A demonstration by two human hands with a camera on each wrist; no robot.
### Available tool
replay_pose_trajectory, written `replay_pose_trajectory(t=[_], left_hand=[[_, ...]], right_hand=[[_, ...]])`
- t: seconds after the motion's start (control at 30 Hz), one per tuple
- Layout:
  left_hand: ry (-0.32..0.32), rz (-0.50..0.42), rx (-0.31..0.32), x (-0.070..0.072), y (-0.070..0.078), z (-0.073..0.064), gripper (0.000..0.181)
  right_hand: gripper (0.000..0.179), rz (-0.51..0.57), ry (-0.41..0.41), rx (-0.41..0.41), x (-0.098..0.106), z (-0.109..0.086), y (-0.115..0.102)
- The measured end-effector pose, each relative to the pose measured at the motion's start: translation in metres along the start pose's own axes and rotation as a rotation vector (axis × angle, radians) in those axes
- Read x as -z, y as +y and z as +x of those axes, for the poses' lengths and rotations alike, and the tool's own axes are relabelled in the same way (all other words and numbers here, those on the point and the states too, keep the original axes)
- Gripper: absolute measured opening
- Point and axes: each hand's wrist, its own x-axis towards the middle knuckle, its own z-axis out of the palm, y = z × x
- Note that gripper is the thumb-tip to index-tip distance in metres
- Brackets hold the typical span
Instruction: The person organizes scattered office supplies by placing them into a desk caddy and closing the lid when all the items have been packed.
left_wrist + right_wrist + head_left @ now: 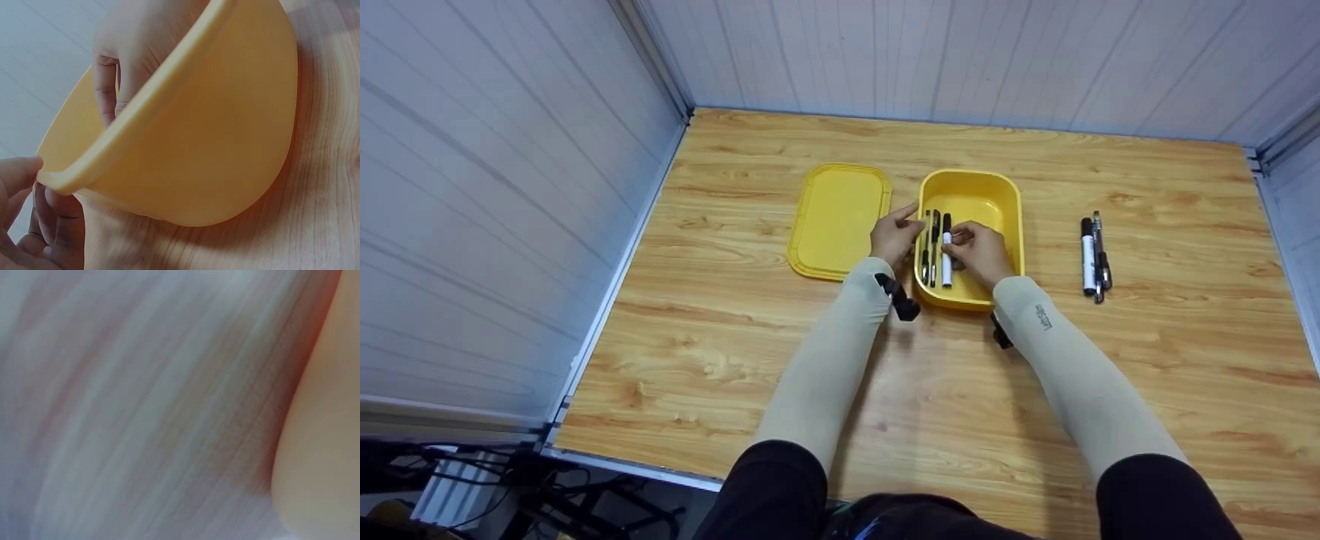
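Observation:
A yellow plastic box stands uncovered on the table. My left hand pinches its left rim; in the left wrist view the thumb lies over the edge with curled fingers beneath. Inside the box, my right hand holds a white marker with a black cap between thumb and fingers. To the marker's left, along the box wall, lie two slim pens, a black one and a clear one with a dark grip. In the left wrist view, the box wall hides the right hand's fingertips.
The yellow lid lies flat left of the box. On the table to the right, another black-and-white marker lies beside black and clear pens. Pale panels wall the table's back and sides. The right wrist view is blurred.

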Motion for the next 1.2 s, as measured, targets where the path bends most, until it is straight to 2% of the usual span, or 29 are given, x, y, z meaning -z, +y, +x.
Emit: replay_pose_trajectory(t=[0.33, 0.57, 0.8, 1.0, 1.2], left_hand=[[0.014, -0.01, -0.008, -0.002, -0.001, 0.0, 0.041], [0.017, 0.064, -0.055, -0.002, 0.0, 0.0, 0.041], [0.02, 0.049, -0.032, -0.001, 0.003, 0.0, 0.041], [0.014, 0.065, -0.035, -0.001, 0.005, -0.001, 0.041], [0.016, 0.041, -0.016, -0.001, 0.004, -0.001, 0.04]], right_hand=[[0.035, 0.044, -0.03, -0.017, 0.0, 0.001, 0.002], [0.037, 0.031, -0.013, 0.008, 0.0, 0.002, 0.004], [0.036, 0.024, -0.014, -0.006, 0.0, -0.001, -0.002], [0.038, -0.1, 0.01, 0.038, 0.005, -0.001, -0.006], [0.036, -0.234, 0.086, 0.14, 0.018, 0.002, -0.011]])
